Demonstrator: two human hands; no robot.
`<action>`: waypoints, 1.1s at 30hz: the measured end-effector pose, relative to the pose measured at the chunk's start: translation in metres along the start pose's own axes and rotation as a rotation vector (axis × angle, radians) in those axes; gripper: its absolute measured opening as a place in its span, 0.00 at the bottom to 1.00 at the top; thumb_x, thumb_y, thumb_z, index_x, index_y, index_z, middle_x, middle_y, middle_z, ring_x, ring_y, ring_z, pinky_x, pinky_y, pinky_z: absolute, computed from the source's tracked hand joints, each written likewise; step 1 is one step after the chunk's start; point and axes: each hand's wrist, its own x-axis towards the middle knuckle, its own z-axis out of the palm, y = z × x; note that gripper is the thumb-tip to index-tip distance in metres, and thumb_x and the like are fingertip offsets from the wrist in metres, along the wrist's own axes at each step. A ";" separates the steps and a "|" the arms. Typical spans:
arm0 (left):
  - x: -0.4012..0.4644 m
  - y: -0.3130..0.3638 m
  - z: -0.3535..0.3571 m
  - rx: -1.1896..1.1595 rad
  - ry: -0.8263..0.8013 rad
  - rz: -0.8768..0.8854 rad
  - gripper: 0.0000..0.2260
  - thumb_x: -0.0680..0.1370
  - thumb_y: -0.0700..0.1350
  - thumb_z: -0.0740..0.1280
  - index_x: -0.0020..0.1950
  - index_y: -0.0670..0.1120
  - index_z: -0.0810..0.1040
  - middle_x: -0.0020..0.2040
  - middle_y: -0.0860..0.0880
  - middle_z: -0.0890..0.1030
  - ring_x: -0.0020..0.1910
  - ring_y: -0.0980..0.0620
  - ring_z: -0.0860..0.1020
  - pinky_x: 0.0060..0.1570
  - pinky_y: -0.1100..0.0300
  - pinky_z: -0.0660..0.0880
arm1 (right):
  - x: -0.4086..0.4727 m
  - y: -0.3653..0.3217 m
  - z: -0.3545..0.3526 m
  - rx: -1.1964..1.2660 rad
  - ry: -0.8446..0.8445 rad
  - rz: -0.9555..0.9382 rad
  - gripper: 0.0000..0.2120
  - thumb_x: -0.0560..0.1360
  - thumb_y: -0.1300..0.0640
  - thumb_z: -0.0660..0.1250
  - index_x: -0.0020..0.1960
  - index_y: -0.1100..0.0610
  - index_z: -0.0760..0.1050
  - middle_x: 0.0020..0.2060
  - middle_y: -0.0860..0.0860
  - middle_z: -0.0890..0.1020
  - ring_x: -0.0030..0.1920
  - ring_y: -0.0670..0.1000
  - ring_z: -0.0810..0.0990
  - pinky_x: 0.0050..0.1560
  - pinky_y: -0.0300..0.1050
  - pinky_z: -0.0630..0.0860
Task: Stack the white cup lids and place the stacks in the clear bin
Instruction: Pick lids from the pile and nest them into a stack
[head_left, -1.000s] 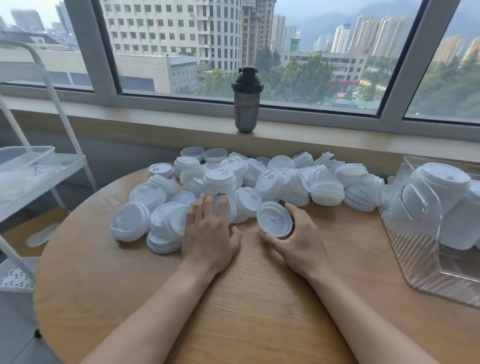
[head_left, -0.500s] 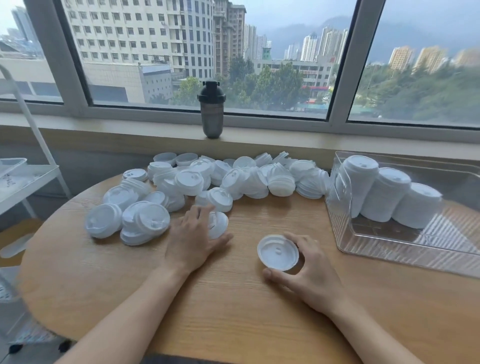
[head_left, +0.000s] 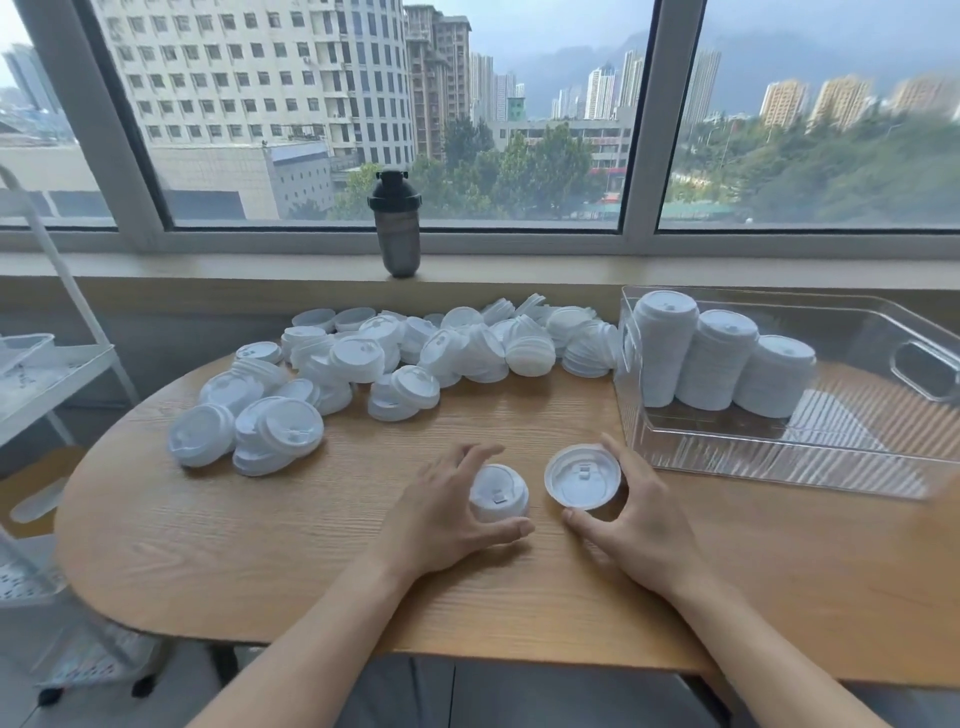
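A heap of loose white cup lids lies across the far side of the round wooden table. My left hand grips one white lid near the table's middle, fingers and thumb curled round it. Beside it my right hand holds a second lid, tilted with its hollow underside facing me. The clear bin stands at the right with three stacks of lids lying in it.
A dark shaker bottle stands on the window sill behind the heap. A white metal trolley is at the left of the table. Bare wood shows in front of my hands down to the near edge.
Both hands have drawn back from the heap toward me, each bringing one lid. The left hand now grips its lid, and the two lids sit close together. The view has shifted right.
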 end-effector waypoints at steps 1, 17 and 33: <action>-0.001 0.000 0.000 0.003 0.010 0.006 0.41 0.67 0.78 0.67 0.76 0.63 0.63 0.72 0.63 0.68 0.69 0.58 0.70 0.70 0.54 0.69 | -0.001 0.000 0.000 0.006 -0.003 -0.010 0.47 0.67 0.47 0.81 0.80 0.53 0.61 0.75 0.47 0.69 0.75 0.45 0.66 0.70 0.34 0.59; 0.000 0.016 0.003 0.003 0.232 0.133 0.30 0.74 0.64 0.73 0.73 0.53 0.74 0.66 0.56 0.79 0.65 0.60 0.73 0.62 0.66 0.68 | 0.010 -0.021 0.017 0.112 -0.051 -0.061 0.40 0.73 0.21 0.47 0.68 0.46 0.75 0.51 0.37 0.82 0.50 0.36 0.80 0.53 0.35 0.73; -0.002 0.015 0.002 -0.007 0.188 0.156 0.44 0.72 0.63 0.75 0.82 0.54 0.59 0.70 0.64 0.72 0.66 0.63 0.69 0.61 0.75 0.57 | 0.019 -0.031 0.029 0.262 -0.029 -0.033 0.18 0.76 0.34 0.66 0.45 0.48 0.81 0.30 0.44 0.82 0.32 0.44 0.81 0.36 0.43 0.75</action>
